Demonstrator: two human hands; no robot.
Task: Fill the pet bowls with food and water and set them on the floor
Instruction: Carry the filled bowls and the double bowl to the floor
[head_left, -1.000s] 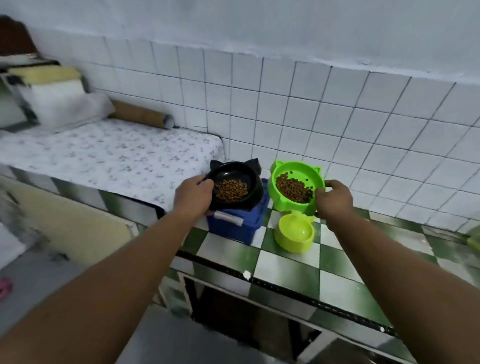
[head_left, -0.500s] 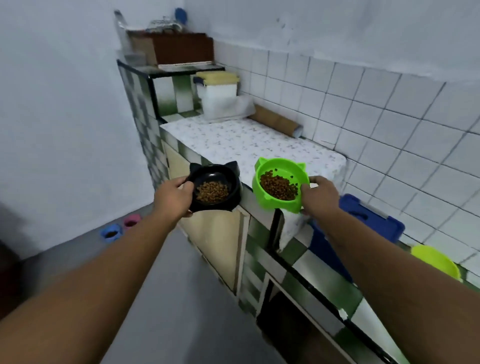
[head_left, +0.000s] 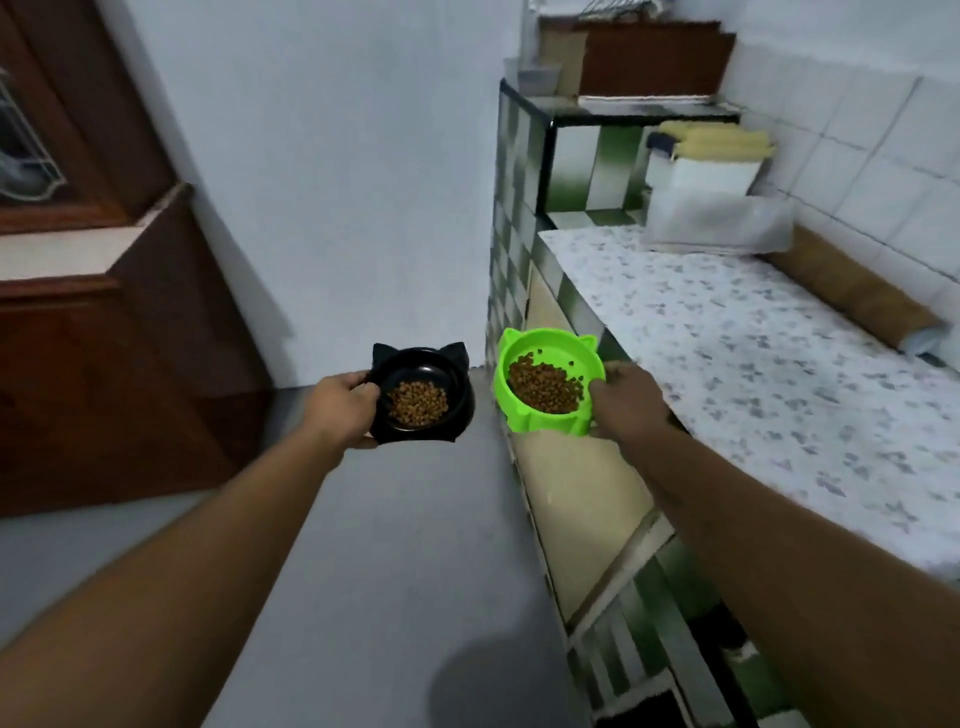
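Observation:
My left hand (head_left: 343, 402) grips the left rim of a black cat-eared bowl (head_left: 434, 371) with brown kibble (head_left: 418, 402) in it. My right hand (head_left: 626, 397) grips the right rim of a green cat-eared bowl (head_left: 530, 351), also holding kibble (head_left: 543, 387). Both bowls are carried in the air side by side, above the grey floor (head_left: 405, 545) and just left of the counter's edge. The green bowl tilts slightly toward me.
A tiled counter (head_left: 613, 587) with a patterned cloth (head_left: 753, 374) runs along the right. On it stand a white container (head_left: 711, 176) and a brown roll (head_left: 852, 296). A dark wooden cabinet (head_left: 104, 364) fills the left. White wall ahead.
I have turned left, away from the counter, carrying both bowls out over the floor. The blue box and yellow bowl have left the view; the wooden cabinet has come in.

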